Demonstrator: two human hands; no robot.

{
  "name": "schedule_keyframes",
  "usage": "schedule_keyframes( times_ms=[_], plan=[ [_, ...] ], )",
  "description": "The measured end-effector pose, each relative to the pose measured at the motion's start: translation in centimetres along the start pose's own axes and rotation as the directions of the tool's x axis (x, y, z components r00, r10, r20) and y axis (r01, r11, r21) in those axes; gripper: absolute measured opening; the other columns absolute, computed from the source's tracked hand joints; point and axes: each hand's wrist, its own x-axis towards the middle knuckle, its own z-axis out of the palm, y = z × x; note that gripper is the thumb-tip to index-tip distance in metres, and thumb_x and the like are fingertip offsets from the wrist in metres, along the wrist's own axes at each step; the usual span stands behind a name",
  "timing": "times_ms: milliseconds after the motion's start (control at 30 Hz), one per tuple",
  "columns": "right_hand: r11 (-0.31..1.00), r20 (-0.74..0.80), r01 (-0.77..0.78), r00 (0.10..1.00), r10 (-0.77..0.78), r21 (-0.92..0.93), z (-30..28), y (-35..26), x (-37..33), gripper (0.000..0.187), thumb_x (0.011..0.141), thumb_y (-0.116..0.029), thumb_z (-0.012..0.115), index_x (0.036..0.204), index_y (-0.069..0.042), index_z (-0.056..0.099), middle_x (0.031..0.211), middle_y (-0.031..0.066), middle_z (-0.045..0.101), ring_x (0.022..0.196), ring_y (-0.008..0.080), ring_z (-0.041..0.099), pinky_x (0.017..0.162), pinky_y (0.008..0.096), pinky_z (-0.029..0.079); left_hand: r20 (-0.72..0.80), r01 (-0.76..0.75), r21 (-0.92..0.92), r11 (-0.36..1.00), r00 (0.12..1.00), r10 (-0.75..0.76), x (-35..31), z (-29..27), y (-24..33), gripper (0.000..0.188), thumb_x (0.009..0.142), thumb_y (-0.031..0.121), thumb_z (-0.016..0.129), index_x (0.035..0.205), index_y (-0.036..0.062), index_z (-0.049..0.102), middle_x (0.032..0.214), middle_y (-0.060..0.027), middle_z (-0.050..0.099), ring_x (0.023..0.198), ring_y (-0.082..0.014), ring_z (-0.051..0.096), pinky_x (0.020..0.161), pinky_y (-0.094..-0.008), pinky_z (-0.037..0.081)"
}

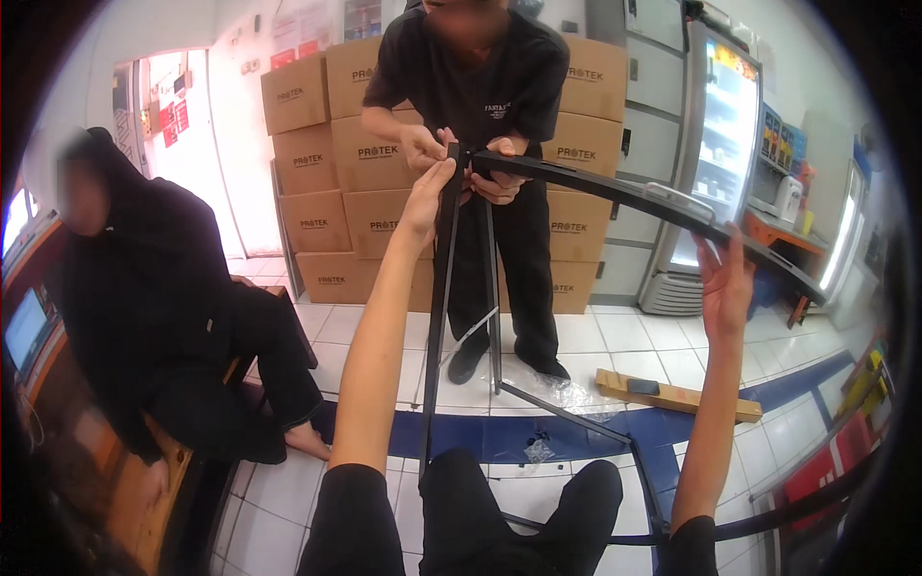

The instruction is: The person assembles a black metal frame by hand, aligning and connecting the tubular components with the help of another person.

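A black metal frame of slim square bars stands in front of me. My left hand [430,204] reaches up to the top of its upright post [444,278], fingers closed against the post just below the corner. My right hand [726,283] is raised to the long top bar [595,186], its fingers around the bar's underside toward the right end. At the corner, a co-worker facing me has one hand [421,146] by the post's top and the other hand [499,173] around the near end of the top bar. The corner joint is partly hidden by these hands.
Stacked cardboard boxes [312,163] stand behind the co-worker. A long narrow carton [677,396], clear plastic wrap [552,386] and small dark parts [538,449] lie on the floor and blue mat [384,432]. Another person [154,288] sits at left. A glass-door fridge [715,144] stands at right.
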Motion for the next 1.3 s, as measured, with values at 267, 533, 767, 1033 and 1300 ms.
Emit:
schedule_keyframes(
  times_ms=[267,533,767,1033,1300],
  plan=[
    [1.000,0.019,0.015,1.000,-0.015,-0.023,-0.2,0.3,0.2,0.043,0.103,-0.030,0.056,0.135,-0.001,0.050,0.121,0.0169,0.064,0.110,0.0268,0.067,0.089,0.0251,0.058,-0.004,-0.004,-0.006,1.000,1.000,0.004,0.0,-0.1,0.1,0.035,0.103,0.038,0.053,0.120,0.0084,0.060,0.112,-0.0032,0.065,0.106,-0.0150,0.062,0.096,-0.0336,0.048],
    [0.999,0.010,0.033,0.999,-0.033,-0.028,-0.5,0.6,0.3,0.045,0.103,-0.030,0.056,0.137,-0.001,0.049,0.121,0.0163,0.065,0.110,0.0249,0.068,0.088,0.0253,0.059,0.032,-0.007,0.000,1.000,0.999,0.007,0.2,-0.6,-0.3,0.037,0.103,0.039,0.053,0.123,0.0080,0.058,0.114,-0.0040,0.064,0.110,-0.0165,0.060,0.099,-0.0364,0.047],
    [1.000,0.001,-0.003,1.000,0.003,0.015,-0.4,0.4,-0.1,0.045,0.103,-0.030,0.056,0.137,-0.001,0.049,0.121,0.0165,0.065,0.110,0.0251,0.068,0.089,0.0250,0.059,0.027,-0.021,0.016,1.000,0.999,0.021,0.1,-0.1,-0.1,0.038,0.104,0.040,0.053,0.123,0.0080,0.058,0.115,-0.0054,0.063,0.111,-0.0175,0.059,0.100,-0.0382,0.046],
    [1.000,0.001,0.005,1.000,-0.005,0.009,-0.5,0.7,0.0,0.045,0.102,-0.029,0.058,0.135,0.000,0.050,0.120,0.0168,0.065,0.110,0.0271,0.068,0.087,0.0251,0.060,0.021,-0.016,0.044,0.999,1.000,0.015,0.4,-0.4,-0.4,0.038,0.104,0.040,0.051,0.125,0.0084,0.058,0.117,-0.0044,0.062,0.112,-0.0181,0.059,0.102,-0.0389,0.044],
    [0.999,-0.008,0.011,1.000,-0.012,-0.037,-0.6,0.6,0.0,0.045,0.102,-0.029,0.059,0.134,0.001,0.051,0.121,0.0175,0.064,0.110,0.0277,0.068,0.086,0.0247,0.060,0.011,-0.034,-0.001,0.999,0.999,0.034,0.1,0.2,-0.4,0.043,0.104,0.040,0.049,0.133,0.0079,0.056,0.119,-0.0056,0.062,0.113,-0.0186,0.058,0.101,-0.0389,0.045]
  ],
)
